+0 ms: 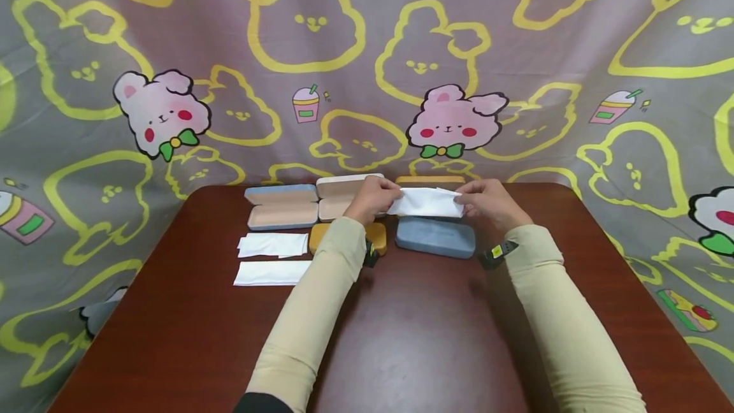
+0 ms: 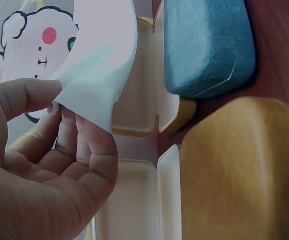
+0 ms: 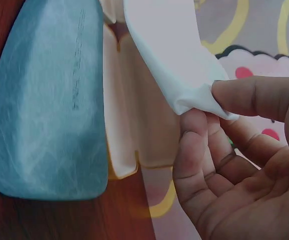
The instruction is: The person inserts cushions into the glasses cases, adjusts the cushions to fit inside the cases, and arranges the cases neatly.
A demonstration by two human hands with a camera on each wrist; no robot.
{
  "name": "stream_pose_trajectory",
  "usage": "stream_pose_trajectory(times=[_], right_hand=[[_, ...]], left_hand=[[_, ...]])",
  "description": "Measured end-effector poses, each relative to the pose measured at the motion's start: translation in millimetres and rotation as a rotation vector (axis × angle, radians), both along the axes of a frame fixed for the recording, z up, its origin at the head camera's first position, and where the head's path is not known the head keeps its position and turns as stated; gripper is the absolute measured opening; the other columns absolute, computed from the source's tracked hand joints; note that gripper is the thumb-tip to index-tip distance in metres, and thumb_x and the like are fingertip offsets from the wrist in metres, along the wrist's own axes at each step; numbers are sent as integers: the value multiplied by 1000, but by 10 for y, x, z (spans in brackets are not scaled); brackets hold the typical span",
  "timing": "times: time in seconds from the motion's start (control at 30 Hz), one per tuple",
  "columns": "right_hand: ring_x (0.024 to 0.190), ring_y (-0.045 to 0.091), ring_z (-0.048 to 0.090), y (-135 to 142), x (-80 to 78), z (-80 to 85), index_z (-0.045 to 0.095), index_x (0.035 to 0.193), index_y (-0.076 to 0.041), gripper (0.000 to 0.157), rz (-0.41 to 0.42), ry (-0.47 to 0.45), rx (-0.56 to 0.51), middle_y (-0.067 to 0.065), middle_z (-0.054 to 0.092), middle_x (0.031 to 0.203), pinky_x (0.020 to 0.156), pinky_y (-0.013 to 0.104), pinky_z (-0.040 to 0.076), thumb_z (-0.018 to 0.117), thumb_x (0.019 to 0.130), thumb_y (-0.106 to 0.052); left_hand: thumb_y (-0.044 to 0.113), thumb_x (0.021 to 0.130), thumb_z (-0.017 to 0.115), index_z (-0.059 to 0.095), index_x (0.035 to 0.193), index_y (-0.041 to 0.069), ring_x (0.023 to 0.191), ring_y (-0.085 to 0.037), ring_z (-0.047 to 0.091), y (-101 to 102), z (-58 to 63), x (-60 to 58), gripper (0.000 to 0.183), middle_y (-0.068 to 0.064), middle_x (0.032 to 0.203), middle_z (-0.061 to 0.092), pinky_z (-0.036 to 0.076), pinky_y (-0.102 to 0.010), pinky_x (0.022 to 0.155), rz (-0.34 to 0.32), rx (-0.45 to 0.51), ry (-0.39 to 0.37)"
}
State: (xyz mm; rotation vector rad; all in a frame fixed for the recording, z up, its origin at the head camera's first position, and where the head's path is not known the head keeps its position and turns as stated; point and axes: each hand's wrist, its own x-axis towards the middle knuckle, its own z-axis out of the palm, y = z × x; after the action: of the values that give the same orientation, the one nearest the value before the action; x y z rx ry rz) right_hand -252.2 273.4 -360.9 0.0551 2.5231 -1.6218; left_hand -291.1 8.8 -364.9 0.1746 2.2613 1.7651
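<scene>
A folded white cloth (image 1: 427, 201) is stretched between both hands above an open mustard glasses case (image 1: 430, 180). My left hand (image 1: 374, 198) pinches its left end between thumb and fingers. At the other end, my right hand (image 1: 492, 201) pinches a corner, which puckers in the right wrist view. The open case's pale lining (image 3: 152, 105) shows beneath the cloth; in the head view the cloth hides most of it. Just in front lies a closed blue glasses case (image 1: 436, 236). A closed mustard glasses case (image 2: 234, 170) sits beside it, partly behind my left sleeve in the head view.
Two more glasses cases stand open at the back left, one blue (image 1: 281, 195) and one white-edged (image 1: 338, 190). Two folded white cloths, the rear one (image 1: 274, 245) and the front one (image 1: 269, 273), lie before them. A patterned curtain (image 1: 367, 81) hangs behind the brown table (image 1: 189, 336).
</scene>
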Motion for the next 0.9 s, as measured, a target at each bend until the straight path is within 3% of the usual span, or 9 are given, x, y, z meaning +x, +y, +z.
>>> stream_pose_trajectory(times=[0.23, 0.4, 0.57, 0.67, 0.9], right_hand=[[89, 35, 62, 86, -133, -114, 65, 119, 7, 29, -45, -19, 38, 19, 61, 107, 72, 30, 56, 66, 98, -12], [86, 30, 62, 124, -247, -194, 64, 121, 9, 32, -80, -35, 42, 19, 59, 109, 74, 30, 56, 67, 96, -12], [78, 22, 62, 151, -321, -330, 64, 120, 11, 32, -79, -21, 36, 17, 61, 103, 76, 35, 56, 67, 97, -11], [75, 19, 62, 160, -354, -410, 64, 119, 11, 31, -67, -12, 40, 14, 62, 99, 73, 32, 55, 67, 97, -11], [68, 15, 62, 152, -412, -516, 64, 116, 14, 32, -92, -5, 29, 9, 67, 83, 64, 25, 54, 70, 94, -9]], left_hand=[[7, 96, 66, 72, 108, -3, 43, -12, 35, 138, -58, -101, 16, -1, 51, 44, 27, -28, 43, 20, -34, -29], [6, 97, 65, 74, 104, -3, 44, -13, 39, 219, -133, -176, 15, -2, 50, 46, 34, -28, 46, 22, -132, 30], [8, 97, 66, 77, 101, -1, 52, -14, 48, 272, -226, -218, 14, -3, 59, 54, 41, -29, 53, 17, -257, 101], [10, 97, 67, 77, 99, 0, 55, -14, 50, 291, -257, -233, 14, -4, 64, 59, 43, -28, 53, 6, -316, 136], [5, 95, 67, 77, 93, -4, 57, -14, 55, 329, -334, -266, 14, -8, 78, 68, 46, -27, 55, -13, -326, 191]])
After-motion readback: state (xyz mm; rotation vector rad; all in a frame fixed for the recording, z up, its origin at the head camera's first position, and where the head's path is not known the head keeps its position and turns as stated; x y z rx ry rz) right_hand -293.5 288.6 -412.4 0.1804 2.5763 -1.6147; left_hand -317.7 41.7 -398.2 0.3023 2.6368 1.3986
